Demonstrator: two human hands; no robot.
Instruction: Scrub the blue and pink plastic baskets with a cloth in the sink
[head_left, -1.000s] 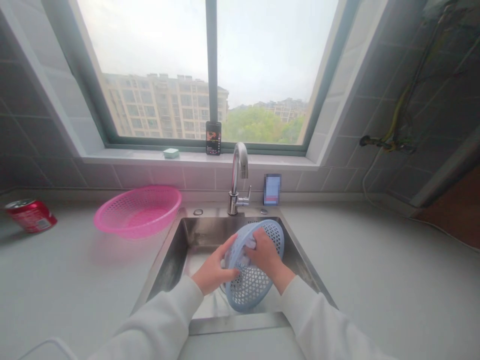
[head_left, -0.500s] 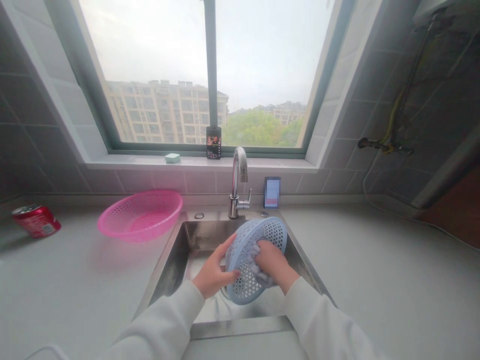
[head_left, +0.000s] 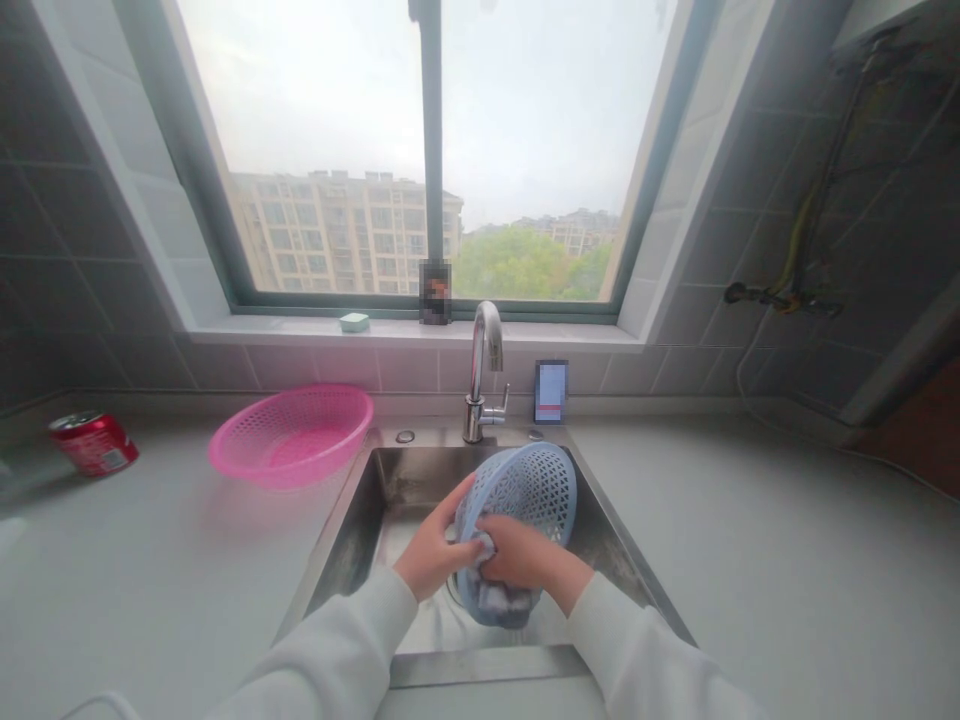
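A light blue plastic colander (head_left: 551, 487) is tilted on its side over the steel sink (head_left: 409, 475), its open face turned to the right. My left hand (head_left: 437, 545) grips its left rim, thumb on the inner side and fingers behind. Inside the colander, my right hand (head_left: 517, 553) is closed on a wet greyish cloth (head_left: 504, 603) and presses it against the lower left inner wall. Part of the cloth bunches out below my right hand, near my left thumb. Water seems to drip under the colander.
The chrome faucet (head_left: 486, 370) rises behind the sink. On the left counter are a pink basket (head_left: 292, 440) and a red can (head_left: 94, 443). One phone (head_left: 551, 392) leans at the back wall; another (head_left: 435, 292) stands on the windowsill near a pale green block (head_left: 354, 322).
My right hand has moved the cloth down and left inside the colander, toward the rim by my left thumb. The colander has turned slightly, and the whole view has shifted a little.
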